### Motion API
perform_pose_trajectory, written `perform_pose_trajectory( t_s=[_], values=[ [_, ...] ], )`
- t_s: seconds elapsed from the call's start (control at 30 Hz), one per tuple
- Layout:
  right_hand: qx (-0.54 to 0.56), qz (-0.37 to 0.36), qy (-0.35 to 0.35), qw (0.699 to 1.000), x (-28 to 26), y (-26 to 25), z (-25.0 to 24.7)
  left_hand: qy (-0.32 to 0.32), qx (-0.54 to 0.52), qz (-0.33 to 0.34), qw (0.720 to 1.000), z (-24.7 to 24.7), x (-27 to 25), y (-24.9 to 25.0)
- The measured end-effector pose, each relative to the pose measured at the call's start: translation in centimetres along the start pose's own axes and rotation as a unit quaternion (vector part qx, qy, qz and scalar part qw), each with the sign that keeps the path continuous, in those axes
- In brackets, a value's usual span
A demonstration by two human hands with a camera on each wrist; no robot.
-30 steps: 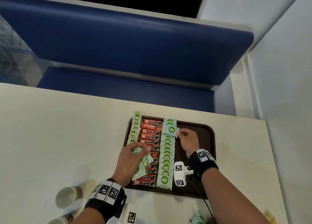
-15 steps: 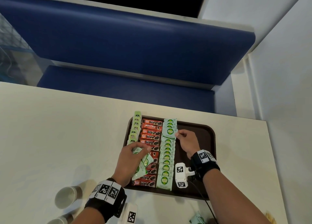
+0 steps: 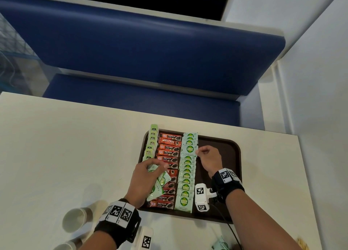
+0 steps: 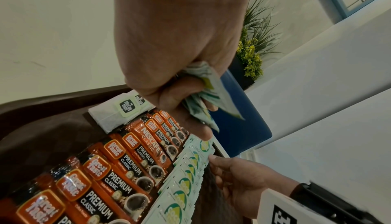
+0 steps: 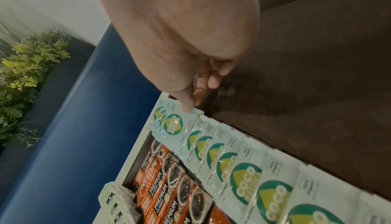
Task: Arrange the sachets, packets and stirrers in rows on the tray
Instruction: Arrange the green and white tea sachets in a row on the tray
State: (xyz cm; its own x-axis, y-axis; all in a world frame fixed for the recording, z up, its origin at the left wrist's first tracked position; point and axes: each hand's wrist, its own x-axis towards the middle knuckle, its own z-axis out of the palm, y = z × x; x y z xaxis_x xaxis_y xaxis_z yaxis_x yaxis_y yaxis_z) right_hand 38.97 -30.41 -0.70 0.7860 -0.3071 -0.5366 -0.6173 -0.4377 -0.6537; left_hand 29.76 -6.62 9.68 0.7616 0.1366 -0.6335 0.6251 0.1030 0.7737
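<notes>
A brown tray (image 3: 222,155) holds three rows: green tea bags (image 3: 151,142) at the left, orange coffee sachets (image 3: 168,150) in the middle, pale green sugar sachets (image 3: 187,176) to their right. My right hand (image 3: 198,151) pinches the right edge of one sugar sachet (image 3: 189,150), which lies on the far part of that row. The right wrist view shows the thumb (image 5: 187,105) on the corner of this sachet (image 5: 175,127). My left hand (image 3: 150,172) hovers over the coffee row and grips a bunch of sugar sachets (image 3: 160,182), also seen in the left wrist view (image 4: 211,90).
Two paper cups (image 3: 72,219) stand on the cream table (image 3: 56,155) at my near left. More pale green sachets (image 3: 220,245) lie at the near edge. The tray's right half is bare. A blue bench (image 3: 131,42) is behind the table, a white wall at right.
My right hand has brought its sugar sachet a little nearer and down onto the row. The left hand and its bunch have stayed in place.
</notes>
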Motion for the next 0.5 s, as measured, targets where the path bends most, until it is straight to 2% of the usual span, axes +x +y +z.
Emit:
perform_pose_trajectory(
  t_s=[0.2,0.5],
  values=[
    [0.007,0.002,-0.001,1.000,-0.3,-0.3,0.0,0.004,0.022,0.002,1.000,-0.2,0.2,-0.5],
    [0.020,0.010,0.000,1.000,-1.1,-0.9,-0.4,0.000,-0.013,-0.012,1.000,-0.1,-0.4,0.0]
  ],
)
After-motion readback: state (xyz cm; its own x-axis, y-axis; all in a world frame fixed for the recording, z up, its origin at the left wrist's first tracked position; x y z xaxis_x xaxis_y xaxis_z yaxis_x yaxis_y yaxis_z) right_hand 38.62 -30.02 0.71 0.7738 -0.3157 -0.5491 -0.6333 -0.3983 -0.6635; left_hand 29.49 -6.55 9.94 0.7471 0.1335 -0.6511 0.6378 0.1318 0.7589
